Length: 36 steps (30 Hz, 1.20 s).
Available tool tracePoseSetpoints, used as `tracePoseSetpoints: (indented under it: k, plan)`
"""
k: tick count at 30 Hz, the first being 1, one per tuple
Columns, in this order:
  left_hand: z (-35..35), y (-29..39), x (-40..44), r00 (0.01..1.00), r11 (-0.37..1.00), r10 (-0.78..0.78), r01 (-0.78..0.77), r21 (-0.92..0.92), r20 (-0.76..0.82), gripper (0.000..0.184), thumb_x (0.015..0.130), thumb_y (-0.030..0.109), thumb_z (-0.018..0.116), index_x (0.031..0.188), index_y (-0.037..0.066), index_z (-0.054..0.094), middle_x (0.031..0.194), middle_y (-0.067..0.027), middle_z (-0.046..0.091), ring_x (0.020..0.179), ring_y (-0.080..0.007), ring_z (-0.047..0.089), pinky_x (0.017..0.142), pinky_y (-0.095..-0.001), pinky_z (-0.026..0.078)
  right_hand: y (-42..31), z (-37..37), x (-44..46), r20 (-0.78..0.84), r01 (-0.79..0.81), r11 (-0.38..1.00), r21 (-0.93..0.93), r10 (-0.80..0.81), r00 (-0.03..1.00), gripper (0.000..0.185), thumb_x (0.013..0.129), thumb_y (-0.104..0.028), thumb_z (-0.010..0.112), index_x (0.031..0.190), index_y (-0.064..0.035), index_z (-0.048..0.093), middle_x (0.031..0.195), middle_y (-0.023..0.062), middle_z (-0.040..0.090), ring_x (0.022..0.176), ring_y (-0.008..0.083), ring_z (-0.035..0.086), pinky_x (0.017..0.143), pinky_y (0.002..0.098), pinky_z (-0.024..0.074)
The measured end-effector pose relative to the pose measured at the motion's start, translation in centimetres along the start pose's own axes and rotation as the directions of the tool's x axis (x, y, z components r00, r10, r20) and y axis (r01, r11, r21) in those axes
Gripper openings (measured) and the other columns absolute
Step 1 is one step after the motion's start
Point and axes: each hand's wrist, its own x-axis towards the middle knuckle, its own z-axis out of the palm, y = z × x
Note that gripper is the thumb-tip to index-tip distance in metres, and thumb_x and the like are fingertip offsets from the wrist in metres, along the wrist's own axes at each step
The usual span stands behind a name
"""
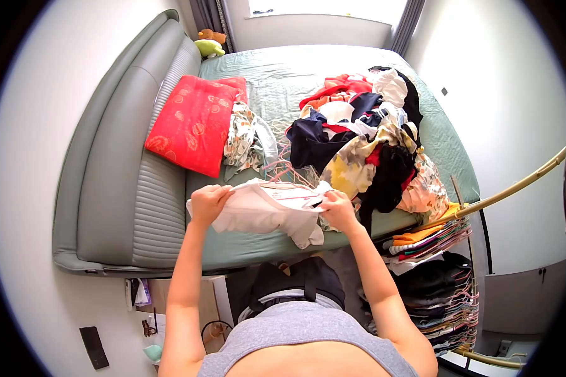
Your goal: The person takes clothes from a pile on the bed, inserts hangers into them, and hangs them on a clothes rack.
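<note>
Shirt (251, 210) hangs at bed's (233, 249) near edge, fingers of left hand (209, 204) and right hand (339, 212) clamped on opposite sides; level grip, light even tension should limit twisting.

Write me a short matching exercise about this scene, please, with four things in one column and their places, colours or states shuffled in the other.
1. White garment
2. Pillow
3. Plush toy
4. Rail

A. Hung with clothes
B. Beside a curtain
C. Held by left hand and right hand
D. Red, pale-patterned

Pairs: 1-C, 2-D, 3-B, 4-A
</note>
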Motion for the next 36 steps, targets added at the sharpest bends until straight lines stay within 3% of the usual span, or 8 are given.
tracePoseSetpoints:
  k: [8, 11, 15, 19, 24, 29, 32, 36]
  plan:
    - [4.8, 2.5, -1.2, 1.0, 0.977, -0.015, 0.017, -0.214, 0.009, 0.011, 0.073, 0.016, 0.069, 0.079, 0.007, 0.066, 0.06, -0.0083, 0.054, 0.054, -0.024, 0.055, 0.049, -0.0325, 0.043, -5.6, -3.4, 0.5, -0.111, -0.079, 0.987, 0.141, 0.095, 0.989, 0.04, 0.07, -0.023, 0.072, 0.107, -0.0131, 0.061, 0.102, 0.011, 0.06, 0.089, 0.0282, 0.059, 0.078, 0.0361, 0.0473]
    - [6.4, 3.9, -1.2, 1.0, 0.964, -0.006, 0.009, -0.265, 0.01, 0.011, 0.074, 0.015, 0.069, 0.081, 0.007, 0.066, 0.059, -0.0076, 0.053, 0.052, -0.023, 0.053, 0.048, -0.0323, 0.041, -3.6, -3.4, -1.9, -0.107, -0.443, 0.895, 0.044, 0.446, 0.889, 0.029, 0.072, -0.025, 0.069, 0.098, -0.0135, 0.063, 0.093, 0.0089, 0.061, 0.078, 0.026, 0.061, 0.066, 0.0356, 0.0492]
    - [8.0, 7.2, -0.1, 0.998, 0.956, 0.057, -0.051, -0.289, 0.014, 0.01, 0.074, 0.014, 0.068, 0.082, 0.008, 0.066, 0.06, -0.0067, 0.055, 0.053, -0.0225, 0.054, 0.048, -0.0315, 0.042, -2.8, -5.2, -3.8, -0.212, -0.515, 0.804, -0.298, 0.471, 0.857, 0.015, 0.074, -0.028, 0.066, 0.072, -0.0139, 0.063, 0.083, 0.0044, 0.058, 0.069, 0.0224, 0.059, 0.057, 0.0339, 0.047]
    - [10.0, 11.1, 1.2, 0.986, 0.907, 0.164, -0.154, -0.392, -0.007, 0.01, 0.075, 0.014, 0.067, 0.082, 0.008, 0.066, 0.063, -0.0062, 0.057, 0.056, -0.0225, 0.056, 0.049, -0.0317, 0.043, -2.4, -8.8, -5.2, -0.408, -0.149, 0.927, -0.343, -0.004, 0.913, 0.011, 0.068, -0.021, 0.069, 0.065, -0.013, 0.063, 0.081, 0.0025, 0.058, 0.074, 0.0206, 0.057, 0.061, 0.0327, 0.0436]
    - [12.6, 16.5, 2.9, 0.929, 0.836, 0.363, -0.292, -0.465, 0.07, 0.009, 0.079, 0.009, 0.06, 0.088, 0.007, 0.063, 0.075, -0.0079, 0.062, 0.067, -0.0259, 0.06, 0.059, -0.0354, 0.046, 1.1, -8.9, -12.4, -0.211, -0.414, 0.749, 0.517, 0.581, 0.787, 0.013, 0.078, -0.012, 0.067, 0.085, -0.0019, 0.067, 0.066, 0.0075, 0.064, 0.056, 0.014, 0.061, 0.049, 0.0227, 0.0439]
    - [15.6, 19.3, 5.1, 0.98, 0.894, 0.2, -0.182, -0.408, 0.0, 0.008, 0.083, 0.012, 0.056, 0.08, 0.006, 0.061, 0.066, -0.0096, 0.059, 0.068, -0.0307, 0.057, 0.064, -0.0407, 0.043, 1.5, -15.7, -20.5, -0.185, -0.368, 0.797, 0.479, 0.502, 0.845, 0.012, 0.08, -0.013, 0.065, 0.075, -0.0021, 0.068, 0.059, 0.0016, 0.062, 0.067, 0.0115, 0.057, 0.068, 0.0266, 0.0432]
    - [16.6, 23.0, 6.0, 0.919, 0.837, 0.286, -0.101, -0.539, 0.273, 0.025, 0.081, 0.02, 0.061, 0.101, 0.007, 0.058, 0.088, -0.0134, 0.061, 0.085, -0.0325, 0.058, 0.077, -0.0399, 0.044, -0.7, -19.4, -24.5, -0.069, -0.41, 0.636, 0.654, 0.59, 0.805, 0.012, 0.084, -0.009, 0.061, 0.081, 0.0, 0.068, 0.054, -0.0013, 0.058, 0.066, 0.0062, 0.052, 0.073, 0.0261, 0.0427]
    - [17.6, 30.5, 5.2, 0.885, 0.759, 0.321, -0.029, -0.65, 0.336, 0.074, 0.071, 0.022, 0.072, 0.133, 0.008, 0.033, 0.123, -0.0205, 0.047, 0.109, -0.0373, 0.049, 0.092, -0.0386, 0.041, -1.5, -21.9, -29.0, -0.196, -0.417, 0.473, 0.776, 0.81, 0.553, 0.018, 0.087, -0.016, 0.061, 0.085, 0.0006, 0.067, 0.061, -0.0017, 0.057, 0.043, 0.0025, 0.042, 0.042, 0.0176, 0.0331]
